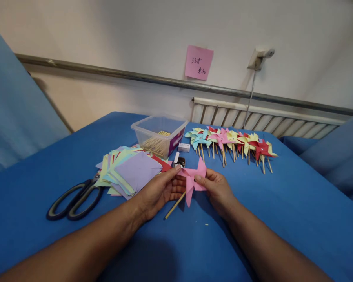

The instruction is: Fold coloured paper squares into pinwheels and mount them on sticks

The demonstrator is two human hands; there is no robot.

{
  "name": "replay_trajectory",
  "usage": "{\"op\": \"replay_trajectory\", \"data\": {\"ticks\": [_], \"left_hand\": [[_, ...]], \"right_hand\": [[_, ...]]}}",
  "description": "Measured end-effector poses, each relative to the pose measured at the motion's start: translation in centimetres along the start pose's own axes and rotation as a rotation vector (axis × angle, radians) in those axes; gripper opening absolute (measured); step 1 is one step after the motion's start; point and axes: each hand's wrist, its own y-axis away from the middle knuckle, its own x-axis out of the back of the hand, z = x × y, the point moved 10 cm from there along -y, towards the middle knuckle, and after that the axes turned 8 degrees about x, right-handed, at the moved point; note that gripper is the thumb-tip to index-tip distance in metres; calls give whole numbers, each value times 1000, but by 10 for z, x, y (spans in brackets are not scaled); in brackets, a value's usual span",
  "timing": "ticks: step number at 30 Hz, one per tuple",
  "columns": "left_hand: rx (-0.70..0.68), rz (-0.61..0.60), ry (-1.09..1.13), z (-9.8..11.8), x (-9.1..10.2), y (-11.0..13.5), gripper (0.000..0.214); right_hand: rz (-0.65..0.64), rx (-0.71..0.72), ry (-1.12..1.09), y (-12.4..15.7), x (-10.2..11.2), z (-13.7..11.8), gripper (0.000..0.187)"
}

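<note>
Both hands hold a pink paper pinwheel [194,178] above the blue table [282,203]. My left hand [160,190] pinches its left side, and a wooden stick [175,205] slants down from under that hand's fingers. My right hand [216,188] grips the pinwheel's right side with curled fingers. Just left of my left hand lies a fanned stack of coloured paper squares [129,170], a purple sheet on top.
Black-handled scissors [76,197] lie at the left. A clear plastic box [160,135] holds wooden sticks. A row of several finished pinwheels [232,143] lies behind my hands. A small white box [184,147] and a small dark object [179,160] sit nearby. A pink note [198,62] hangs on the wall.
</note>
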Motion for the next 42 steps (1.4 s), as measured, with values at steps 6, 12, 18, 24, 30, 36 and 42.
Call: {"op": "replay_trajectory", "data": {"ticks": [6,12,18,24,30,36,42], "left_hand": [[-42,-20,-208,-1,-8,3,28],[-30,-27,-337,-1,-12,5,25],[-18,-65,-477,-2,-16,6,27],[-16,-44,-425,2,-17,9,31],[4,-10,-319,1,-14,7,33],[-19,-27,-66,2,-12,6,31],[-80,74,-110,8,-1,7,21]], "right_hand": [[77,6,24,-7,13,-4,25],[103,39,28,-5,13,-7,24],[158,97,14,-10,24,-17,22],[39,90,56,-12,16,-17,22],[12,66,49,-10,10,-14,25],[-22,36,86,-6,1,-11,26],[-123,-21,161,0,-13,-5,28]]}}
